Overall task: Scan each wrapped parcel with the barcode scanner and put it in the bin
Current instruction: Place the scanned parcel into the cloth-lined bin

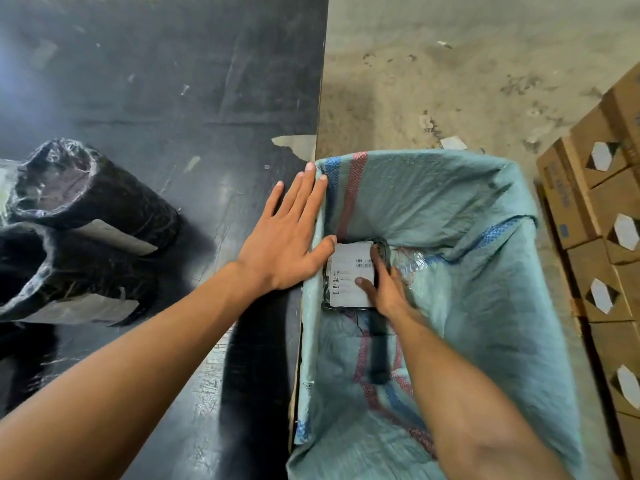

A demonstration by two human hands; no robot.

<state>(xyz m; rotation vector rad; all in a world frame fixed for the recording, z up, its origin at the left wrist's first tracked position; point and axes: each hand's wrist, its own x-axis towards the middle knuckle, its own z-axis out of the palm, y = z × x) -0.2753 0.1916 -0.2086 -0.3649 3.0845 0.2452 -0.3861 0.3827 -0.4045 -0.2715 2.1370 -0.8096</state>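
A black wrapped parcel with a white barcode label (349, 275) lies deep inside the bin (450, 202), which is lined with a teal woven sack. My right hand (382, 282) reaches down into the bin and holds the parcel's right edge, thumb on the label and fingers along its far side. My left hand (289, 233) lies flat with straight fingers on the black table (190, 116), its fingertips and thumb touching the bin's left rim. Two more black wrapped parcels (79, 199) (62, 282) with white labels lie on the table at the left. No scanner is in view.
Stacked cardboard boxes (602, 244) stand along the right side on the concrete floor (467, 81). The bin stands against the table's right edge. Clear plastic wrapping (414, 265) lies in the bin's bottom beside the parcel.
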